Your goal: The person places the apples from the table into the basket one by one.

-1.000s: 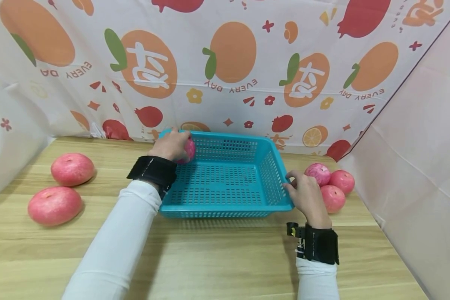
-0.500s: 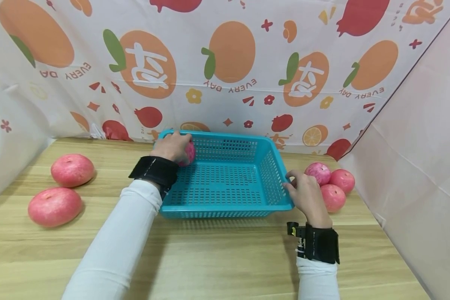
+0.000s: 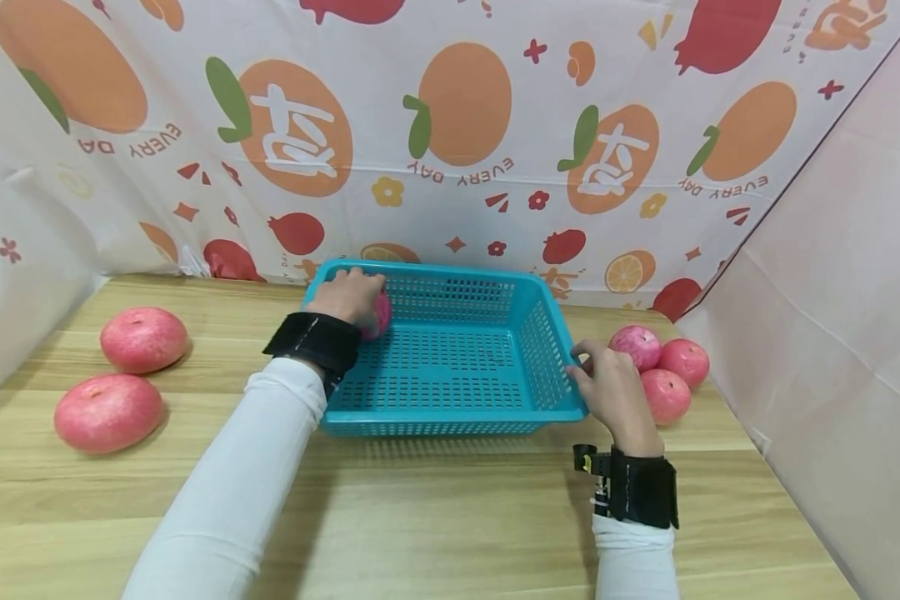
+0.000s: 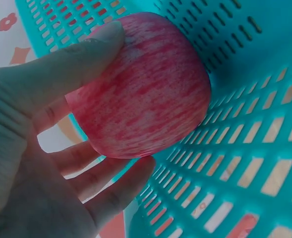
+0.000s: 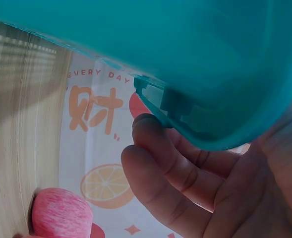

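A pink-red streaked apple (image 4: pixel 150 89) is in my left hand (image 3: pixel 347 298), at the back left corner inside a teal plastic basket (image 3: pixel 450 417). In the left wrist view the thumb lies on one side of the apple and the fingers (image 4: pixel 118 191) curl round the other. My right hand (image 3: pixel 611 392) grips the basket's right rim near its front corner. The right wrist view shows its fingers (image 5: pixel 170 183) curled beneath the lip of the basket (image 5: pixel 150 39). Perforated walls and floor of the basket surround the held apple.
Two apples, one behind (image 3: pixel 144 339) and one in front (image 3: pixel 109 412), sit on the wooden table (image 3: pixel 450 517) at the left. Beyond my right hand, three more apples (image 3: pixel 666 397) cluster close together. A fruit-print cloth (image 3: pixel 450 208) hangs directly behind the basket.
My left hand, with the apple, has shifted slightly toward me and to the right within the basket. The right hand and the basket look unmoved.
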Available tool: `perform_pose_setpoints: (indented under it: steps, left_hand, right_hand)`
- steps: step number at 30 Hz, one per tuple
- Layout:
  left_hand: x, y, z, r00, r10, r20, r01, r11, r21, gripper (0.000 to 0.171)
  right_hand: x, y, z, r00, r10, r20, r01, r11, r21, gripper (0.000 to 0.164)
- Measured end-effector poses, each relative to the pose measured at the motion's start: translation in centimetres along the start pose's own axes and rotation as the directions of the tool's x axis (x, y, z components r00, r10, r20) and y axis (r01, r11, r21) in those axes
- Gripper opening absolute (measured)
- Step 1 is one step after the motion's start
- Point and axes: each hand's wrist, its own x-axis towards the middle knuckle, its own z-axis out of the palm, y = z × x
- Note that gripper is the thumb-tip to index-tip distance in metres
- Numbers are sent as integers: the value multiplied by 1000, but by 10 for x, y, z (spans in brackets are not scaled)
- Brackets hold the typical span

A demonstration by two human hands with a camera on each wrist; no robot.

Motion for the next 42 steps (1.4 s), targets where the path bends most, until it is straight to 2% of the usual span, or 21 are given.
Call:
perform_pose_setpoints:
  steps: [11, 16, 22, 26, 35, 42]
  left_hand:
    - [-3, 6, 6, 999, -31, 31, 29, 997, 69, 81]
    - [-2, 8, 10, 1000, -5, 15, 3, 992, 122, 80]
    - [0, 8, 14, 1000, -19, 8, 19, 996, 84, 79]
    - [0, 8, 15, 1000, -16, 0, 16, 996, 91, 78]
    - [-5, 12, 12, 999, -36, 30, 34, 997, 63, 77]
    - [-4, 13, 11, 997, -60, 50, 57, 997, 53, 85]
  right_hand:
    - [1, -2, 0, 1000, -1, 5, 1, 1000, 2, 30]
    - [1, -3, 0, 1000, 0, 6, 0, 1000, -6, 30]
    - [2, -2, 0, 1000, -7, 2, 7, 1000, -8, 31]
    - [2, -2, -1, 1000, -6, 2, 6, 1000, -10, 31]
    - [0, 0, 0, 1000, -2, 4, 2, 1000, -17, 30]
    - [0, 0, 2, 1000, 10, 10, -10, 1000, -13, 30]
